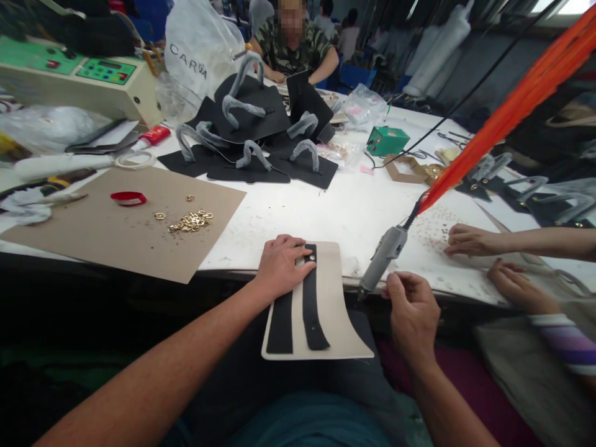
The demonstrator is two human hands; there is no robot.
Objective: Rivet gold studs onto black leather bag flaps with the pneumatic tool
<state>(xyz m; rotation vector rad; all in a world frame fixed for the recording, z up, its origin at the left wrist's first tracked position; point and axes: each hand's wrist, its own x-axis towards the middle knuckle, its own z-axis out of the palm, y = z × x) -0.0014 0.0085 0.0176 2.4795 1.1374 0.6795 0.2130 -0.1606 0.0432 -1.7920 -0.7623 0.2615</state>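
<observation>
A beige panel (pixel 333 298) rests at the table's front edge and reaches out over the person's lap. A loose black strap (pixel 310 304) lies along it, with a small round metal piece (pixel 312 257) near the strap's top. My left hand (pixel 283 267) holds the strap's top end against the panel, thumb and index finger on either side of the metal piece. My right hand (pixel 413 304) is raised right of the panel, its fingers pinched; what they hold is too small to name. Between panel and right hand hangs a grey electric screwdriver (pixel 384 257), tip down.
Brown board (pixel 135 242) at left bears gold rings (pixel 190 221) and a red item (pixel 128 198). Black panels with wrapped handles (pixel 251 118) are piled behind. A green box (pixel 387 141) stands back right. Orange cords (pixel 503 112) slant down to the screwdriver. Another person's hands (pixel 475 240) are at right.
</observation>
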